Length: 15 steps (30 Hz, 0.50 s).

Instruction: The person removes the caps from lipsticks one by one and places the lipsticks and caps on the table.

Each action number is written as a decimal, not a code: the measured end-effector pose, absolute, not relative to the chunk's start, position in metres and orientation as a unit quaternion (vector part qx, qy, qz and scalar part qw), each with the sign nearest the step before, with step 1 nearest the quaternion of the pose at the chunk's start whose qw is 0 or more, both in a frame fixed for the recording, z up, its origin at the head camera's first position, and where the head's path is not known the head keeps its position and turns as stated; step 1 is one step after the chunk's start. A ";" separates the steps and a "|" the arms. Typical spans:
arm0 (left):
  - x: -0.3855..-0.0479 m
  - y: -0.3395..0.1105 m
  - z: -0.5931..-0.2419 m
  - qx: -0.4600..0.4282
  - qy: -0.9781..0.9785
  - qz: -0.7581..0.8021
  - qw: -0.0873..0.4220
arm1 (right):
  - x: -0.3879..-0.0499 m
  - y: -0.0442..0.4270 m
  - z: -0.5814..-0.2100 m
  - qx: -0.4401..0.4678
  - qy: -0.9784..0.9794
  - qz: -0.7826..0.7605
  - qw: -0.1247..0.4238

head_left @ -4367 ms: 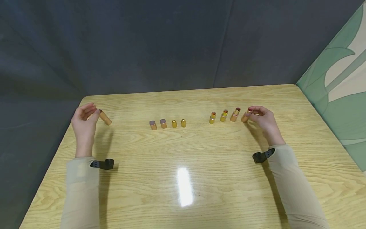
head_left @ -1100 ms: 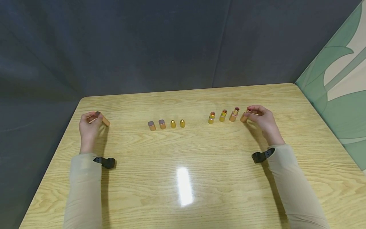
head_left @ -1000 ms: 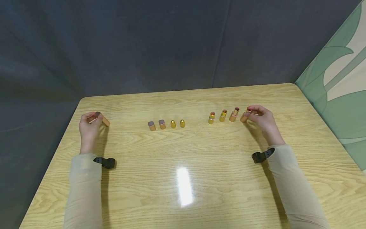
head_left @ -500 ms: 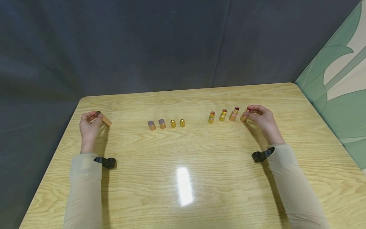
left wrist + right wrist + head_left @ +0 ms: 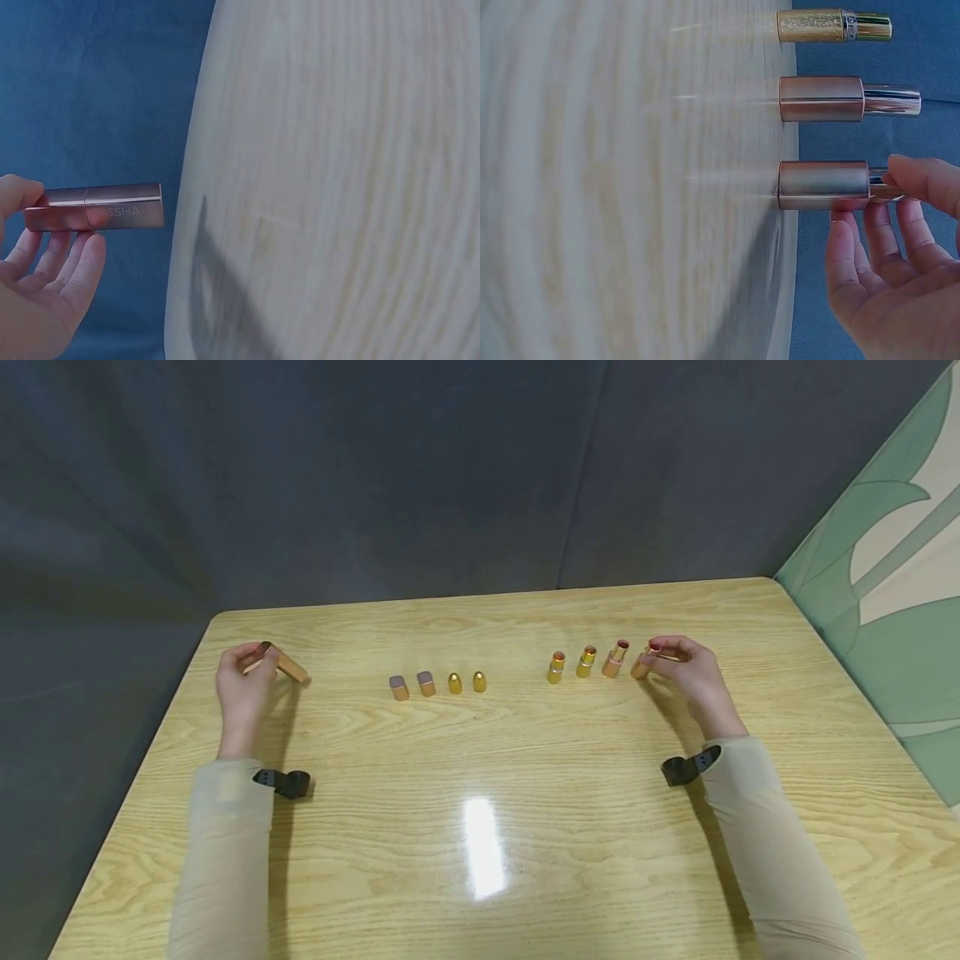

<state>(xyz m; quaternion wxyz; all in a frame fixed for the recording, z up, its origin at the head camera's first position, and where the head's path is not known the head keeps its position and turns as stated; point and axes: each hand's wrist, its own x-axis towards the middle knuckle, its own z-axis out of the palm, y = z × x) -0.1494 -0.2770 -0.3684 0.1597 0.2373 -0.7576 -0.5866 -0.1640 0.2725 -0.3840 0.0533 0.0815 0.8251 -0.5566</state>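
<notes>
My left hand [image 5: 243, 689] grips a capped rose-gold lipstick [image 5: 291, 667] near its dark top end. The tube slants down to the right, and lettering shows on it in the left wrist view, where the lipstick [image 5: 105, 208] appears just off the table. At the right end of a row, my right hand [image 5: 693, 672] pinches the upper part of an uncapped rose-gold lipstick [image 5: 823, 185] whose base stands on the table. Beside it stand another uncapped rose-gold lipstick [image 5: 613, 662] and two gold ones, an inner gold lipstick [image 5: 587, 663] and an outer gold lipstick [image 5: 556, 669].
Mid-table, two rose-gold caps with purplish tops, the left cap [image 5: 400, 688] and its neighbour cap [image 5: 427, 684], line up with two rounded gold caps, one gold cap [image 5: 455, 684] beside another gold cap [image 5: 479, 682]. A dark curtain [image 5: 405, 485] hangs behind the wooden table [image 5: 390, 802].
My left hand has shifted right with the lipstick, which now leans more toward the right. Earlier, several left fingers were raised higher. My right hand has stayed on its lipstick.
</notes>
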 end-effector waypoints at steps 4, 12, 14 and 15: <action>-0.149 -0.270 -0.365 0.222 -0.760 -0.590 0.160 | -0.164 0.273 -0.384 0.080 0.827 -0.554 0.055; -0.149 -0.252 -0.356 0.197 -0.750 -0.613 0.154 | -0.164 0.271 -0.382 0.083 0.832 -0.546 0.049; -0.149 -0.247 -0.354 0.188 -0.748 -0.619 0.149 | -0.164 0.270 -0.380 0.083 0.831 -0.550 0.037; -0.149 -0.245 -0.353 0.184 -0.750 -0.618 0.146 | -0.163 0.269 -0.379 0.081 0.830 -0.551 0.028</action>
